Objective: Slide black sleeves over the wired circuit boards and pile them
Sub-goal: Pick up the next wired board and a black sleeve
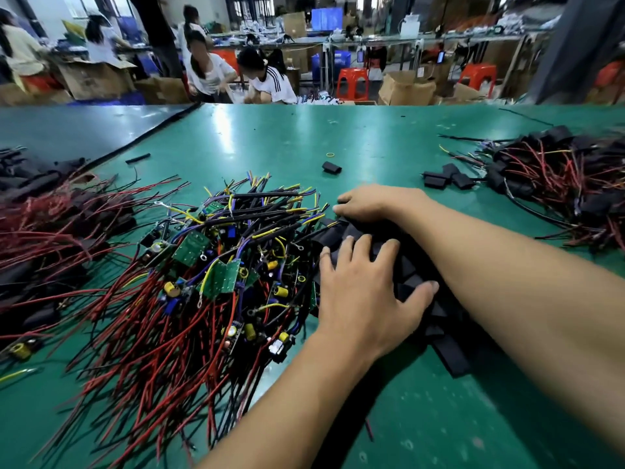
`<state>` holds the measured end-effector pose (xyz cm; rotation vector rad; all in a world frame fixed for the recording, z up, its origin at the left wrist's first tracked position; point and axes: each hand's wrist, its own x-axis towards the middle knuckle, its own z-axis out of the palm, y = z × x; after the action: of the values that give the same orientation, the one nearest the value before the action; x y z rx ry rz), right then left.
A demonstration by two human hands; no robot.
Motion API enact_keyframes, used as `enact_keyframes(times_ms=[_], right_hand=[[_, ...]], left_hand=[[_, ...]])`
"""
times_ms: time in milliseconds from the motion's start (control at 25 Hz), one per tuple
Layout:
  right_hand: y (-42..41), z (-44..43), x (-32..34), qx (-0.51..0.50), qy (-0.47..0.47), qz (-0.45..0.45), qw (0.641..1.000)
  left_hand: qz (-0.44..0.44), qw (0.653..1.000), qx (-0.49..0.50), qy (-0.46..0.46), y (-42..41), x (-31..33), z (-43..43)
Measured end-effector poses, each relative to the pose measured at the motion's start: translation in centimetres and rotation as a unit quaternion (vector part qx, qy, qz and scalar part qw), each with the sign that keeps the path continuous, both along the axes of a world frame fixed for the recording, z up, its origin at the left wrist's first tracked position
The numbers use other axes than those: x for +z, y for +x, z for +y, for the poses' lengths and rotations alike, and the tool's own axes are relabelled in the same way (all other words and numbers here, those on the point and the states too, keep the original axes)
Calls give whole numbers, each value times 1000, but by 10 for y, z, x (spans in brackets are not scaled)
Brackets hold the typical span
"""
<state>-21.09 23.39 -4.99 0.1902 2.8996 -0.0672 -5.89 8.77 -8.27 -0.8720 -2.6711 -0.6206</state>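
A tangled heap of green wired circuit boards with red, black and yellow leads lies at the centre left of the green table. Right beside it sits a pile of flat black sleeves. My left hand rests on top of that pile with fingers and thumb spread. My right hand reaches across from the right, its fingers bent down over the pile's far edge. Both forearms hide much of the sleeves. A heap of sleeved boards lies at the far right.
Another heap of sleeved, red-wired boards fills the left edge. A single loose sleeve, several more sleeves, a short black tube and a yellow rubber band lie farther back. People work among boxes beyond the table.
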Motion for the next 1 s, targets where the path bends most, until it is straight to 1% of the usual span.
enact_keyframes(times_ms=[280, 360, 440, 520, 600, 680, 720, 800, 840, 880, 920, 1000], right_hand=[[64, -6, 10, -32, -78, 17, 996], [81, -10, 18, -48, -102, 55, 992], [99, -15, 29, -64, -134, 144, 978], [117, -22, 38, -74, -196, 262, 942], [138, -34, 40, -71, -246, 369, 893], [164, -58, 28, -49, -281, 443, 850], [178, -73, 18, -31, -296, 465, 834], [200, -103, -3, -6, -324, 476, 818], [207, -115, -9, -8, -346, 461, 817], [210, -121, -11, -17, -372, 433, 821], [209, -124, -8, -24, -384, 397, 833], [200, -125, 5, -9, -365, 345, 865]], left_hand=[[9, 998, -68, -1, 26, 3, -23], [12, 995, -92, 24, 32, 5, -32], [19, 992, -102, 77, 39, 7, -42], [43, 985, -86, 145, 47, 6, -51], [41, 978, -46, 199, 57, 5, -55], [-30, 967, -10, 254, 65, 7, -57], [-78, 954, 4, 289, 66, 7, -58], [-172, 914, 10, 366, 64, 8, -63], [-212, 890, 7, 403, 63, 9, -67], [-234, 874, 13, 425, 62, 9, -71], [-243, 867, 33, 433, 60, 11, -73], [-246, 864, 64, 435, 58, 13, -76]])
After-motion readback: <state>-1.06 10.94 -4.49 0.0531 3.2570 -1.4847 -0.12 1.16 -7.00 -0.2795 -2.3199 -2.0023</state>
